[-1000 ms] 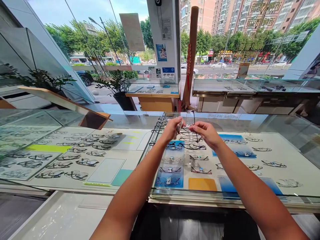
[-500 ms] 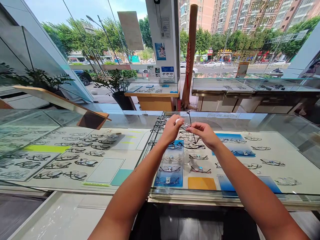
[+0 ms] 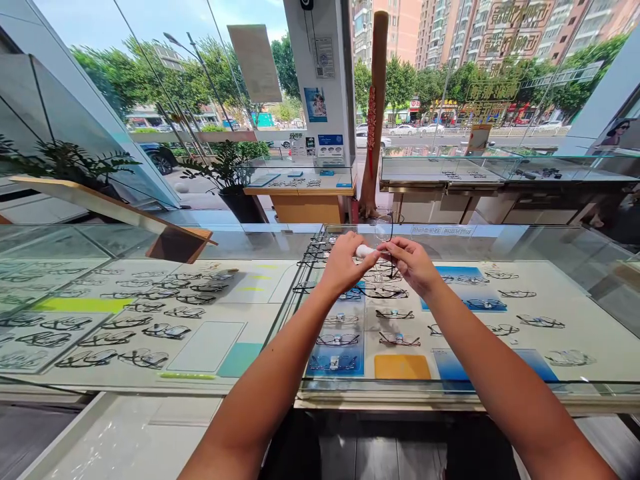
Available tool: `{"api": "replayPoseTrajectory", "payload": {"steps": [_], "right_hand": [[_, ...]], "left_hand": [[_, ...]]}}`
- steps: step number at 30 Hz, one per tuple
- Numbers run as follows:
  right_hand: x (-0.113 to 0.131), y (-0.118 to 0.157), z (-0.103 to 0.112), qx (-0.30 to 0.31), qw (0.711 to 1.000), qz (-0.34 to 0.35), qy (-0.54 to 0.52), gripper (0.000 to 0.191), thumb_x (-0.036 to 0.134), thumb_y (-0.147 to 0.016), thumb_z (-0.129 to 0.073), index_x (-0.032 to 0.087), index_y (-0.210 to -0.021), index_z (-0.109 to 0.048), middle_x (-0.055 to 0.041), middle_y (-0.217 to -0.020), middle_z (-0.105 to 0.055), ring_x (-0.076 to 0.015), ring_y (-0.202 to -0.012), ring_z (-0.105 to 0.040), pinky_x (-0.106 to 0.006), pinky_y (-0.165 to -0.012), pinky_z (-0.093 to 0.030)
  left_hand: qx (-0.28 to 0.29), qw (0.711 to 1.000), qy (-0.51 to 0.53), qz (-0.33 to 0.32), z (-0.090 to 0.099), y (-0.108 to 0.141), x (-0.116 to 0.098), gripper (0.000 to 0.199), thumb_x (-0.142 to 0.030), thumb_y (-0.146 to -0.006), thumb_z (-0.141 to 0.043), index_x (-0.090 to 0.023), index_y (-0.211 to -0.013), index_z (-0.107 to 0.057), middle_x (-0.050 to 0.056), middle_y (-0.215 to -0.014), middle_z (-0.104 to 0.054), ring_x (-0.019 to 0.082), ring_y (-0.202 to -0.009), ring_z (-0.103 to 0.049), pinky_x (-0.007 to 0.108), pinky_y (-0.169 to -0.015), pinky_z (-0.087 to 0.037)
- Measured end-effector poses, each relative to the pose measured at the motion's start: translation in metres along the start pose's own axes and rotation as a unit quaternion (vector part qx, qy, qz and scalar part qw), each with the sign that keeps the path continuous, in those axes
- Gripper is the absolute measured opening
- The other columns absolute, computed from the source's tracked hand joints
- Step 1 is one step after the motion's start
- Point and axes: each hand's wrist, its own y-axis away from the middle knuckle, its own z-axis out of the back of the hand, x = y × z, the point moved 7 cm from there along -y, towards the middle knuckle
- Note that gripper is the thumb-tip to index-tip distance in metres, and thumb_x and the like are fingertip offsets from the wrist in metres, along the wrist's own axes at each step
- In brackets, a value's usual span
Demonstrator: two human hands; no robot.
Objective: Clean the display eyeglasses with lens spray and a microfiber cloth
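Way it points: The glasses (image 3: 384, 229) stand on end, so their long side runs up and down, with one lens at the top. The low part is partly behind the fingers, so I cannot tell which way the front faces.
Look: The lens is round and see-through, with a thin rim and a dark, thin bar beside it.
Place: The glasses are up over the glass case (image 3: 575, 287), between the two hands, with the top lens above the fingers.
Right hand: The right hand (image 3: 414, 263) pinches the glasses with its fingertips.
Left hand: The left hand (image 3: 344, 263) grips a small white thing (image 3: 367, 251), near the glasses.
Below: An orange card (image 3: 403, 367) lies in the case.
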Motion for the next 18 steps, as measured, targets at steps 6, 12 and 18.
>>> {"api": "replayPoseTrajectory", "payload": {"steps": [6,12,18], "right_hand": [[0.002,0.000,0.002,-0.016,1.000,-0.008,-0.022,0.039,0.055,-0.064,-0.102,0.025,-0.079,-0.083,-0.0031,-0.096,-0.080,-0.0170,-0.089,-0.065,-0.034,-0.093,-0.054],[0.003,0.000,0.002,-0.020,1.000,-0.003,-0.015,0.039,0.055,-0.064,-0.101,0.025,-0.078,-0.082,-0.0030,-0.095,-0.080,-0.0175,-0.090,-0.066,-0.035,-0.096,-0.053],[0.004,0.000,0.003,-0.023,1.000,-0.005,0.010,0.040,0.058,-0.063,-0.101,0.026,-0.078,-0.082,-0.0032,-0.095,-0.081,-0.0190,-0.094,-0.066,-0.036,-0.098,-0.050]], "left_hand": [[0.060,0.997,-0.055,-0.011,-0.012,0.003,-0.004,0.024,-0.046,-0.099,-0.061,-0.022,-0.094,-0.063,0.006,-0.099,-0.061,0.028,-0.099,-0.054,0.043,-0.089,-0.043],[0.062,0.995,-0.071,-0.018,-0.014,0.004,-0.009,0.022,-0.043,-0.099,-0.062,-0.022,-0.093,-0.062,0.007,-0.100,-0.062,0.028,-0.100,-0.055,0.043,-0.089,-0.045],[-0.104,0.993,-0.055,0.025,0.035,-0.007,0.025,0.021,-0.043,-0.100,-0.064,-0.023,-0.099,-0.060,0.007,-0.104,-0.061,0.027,-0.100,-0.058,0.043,-0.094,-0.047]]}}
